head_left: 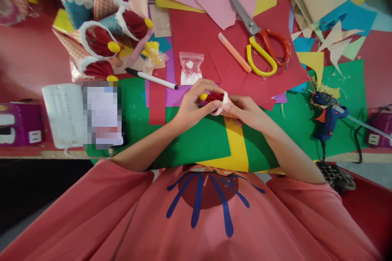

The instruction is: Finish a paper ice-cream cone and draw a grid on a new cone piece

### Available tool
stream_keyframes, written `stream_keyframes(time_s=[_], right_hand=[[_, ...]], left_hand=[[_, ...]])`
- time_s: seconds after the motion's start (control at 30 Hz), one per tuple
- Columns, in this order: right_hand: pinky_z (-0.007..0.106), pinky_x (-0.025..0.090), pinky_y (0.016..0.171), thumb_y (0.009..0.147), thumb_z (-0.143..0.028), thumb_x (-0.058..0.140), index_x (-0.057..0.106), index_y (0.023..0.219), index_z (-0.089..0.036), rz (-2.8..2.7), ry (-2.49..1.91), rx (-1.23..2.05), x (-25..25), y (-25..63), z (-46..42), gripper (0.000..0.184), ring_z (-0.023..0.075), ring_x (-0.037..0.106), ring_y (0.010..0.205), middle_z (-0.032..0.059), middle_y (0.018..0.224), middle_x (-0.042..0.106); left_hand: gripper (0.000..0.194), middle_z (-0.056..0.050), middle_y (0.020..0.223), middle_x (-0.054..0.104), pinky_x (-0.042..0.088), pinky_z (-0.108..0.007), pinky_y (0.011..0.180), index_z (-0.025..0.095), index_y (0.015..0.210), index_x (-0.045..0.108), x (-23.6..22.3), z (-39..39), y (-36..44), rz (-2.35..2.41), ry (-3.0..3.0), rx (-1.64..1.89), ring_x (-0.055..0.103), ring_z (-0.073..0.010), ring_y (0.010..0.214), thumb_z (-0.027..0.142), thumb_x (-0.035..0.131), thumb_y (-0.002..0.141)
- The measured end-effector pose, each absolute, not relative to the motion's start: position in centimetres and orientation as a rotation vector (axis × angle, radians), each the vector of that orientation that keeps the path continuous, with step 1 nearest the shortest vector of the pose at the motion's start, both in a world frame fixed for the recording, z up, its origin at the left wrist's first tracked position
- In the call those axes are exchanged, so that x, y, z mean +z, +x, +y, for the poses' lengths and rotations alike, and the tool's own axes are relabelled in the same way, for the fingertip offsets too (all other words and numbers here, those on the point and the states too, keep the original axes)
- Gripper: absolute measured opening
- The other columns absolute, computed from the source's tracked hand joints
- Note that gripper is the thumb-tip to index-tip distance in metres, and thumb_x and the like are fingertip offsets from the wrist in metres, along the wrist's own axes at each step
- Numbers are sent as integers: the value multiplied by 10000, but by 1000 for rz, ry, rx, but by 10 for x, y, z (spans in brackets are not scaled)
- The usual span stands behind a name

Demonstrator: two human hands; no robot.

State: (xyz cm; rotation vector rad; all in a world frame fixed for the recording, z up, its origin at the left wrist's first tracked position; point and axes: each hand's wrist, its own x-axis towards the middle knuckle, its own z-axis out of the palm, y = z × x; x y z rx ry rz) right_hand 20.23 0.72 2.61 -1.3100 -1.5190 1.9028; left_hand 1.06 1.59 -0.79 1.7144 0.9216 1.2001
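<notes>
Coral shirt, loose sleeves, blue streaks

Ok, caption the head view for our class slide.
Left hand and right hand hold a white-rimmed cone above coloured paper, scissors beyond.

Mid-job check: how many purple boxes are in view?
2. One purple box is at the left edge, beside a flat white object; the second purple box is at the right edge, past the blue glue gun. Others may be hidden.
</notes>
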Motion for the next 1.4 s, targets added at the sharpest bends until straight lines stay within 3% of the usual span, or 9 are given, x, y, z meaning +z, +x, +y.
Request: stream_keyframes(time_s=[0.33,0.6,1.4], right_hand=[[206,264,394,762,-748,583,637,873,-119,-1570,-1307,1879,22,201,5,641,46,375,442,-41,608,484],[221,230,488,786,-726,573,633,829,-118,-1636,-1292,1755,13,201,5,612,62,332,548,-36,623,438],[217,238,459,781,-700,606,629,822,-127,-1601,-1277,1812,19,201,5,575,56,350,519,-41,611,451]], left_hand=[[229,-39,972,676,525,-320,886,246,1004,694,-3,13,10,905,1737,1145,635,-168,980,442,633,902],[299,-46,965,685,528,-339,877,228,986,682,-2,13,10,944,1761,1096,641,-175,969,505,605,903],[257,-50,961,682,530,-339,876,236,984,678,-2,13,9,910,1716,1121,636,-177,965,473,629,896]])
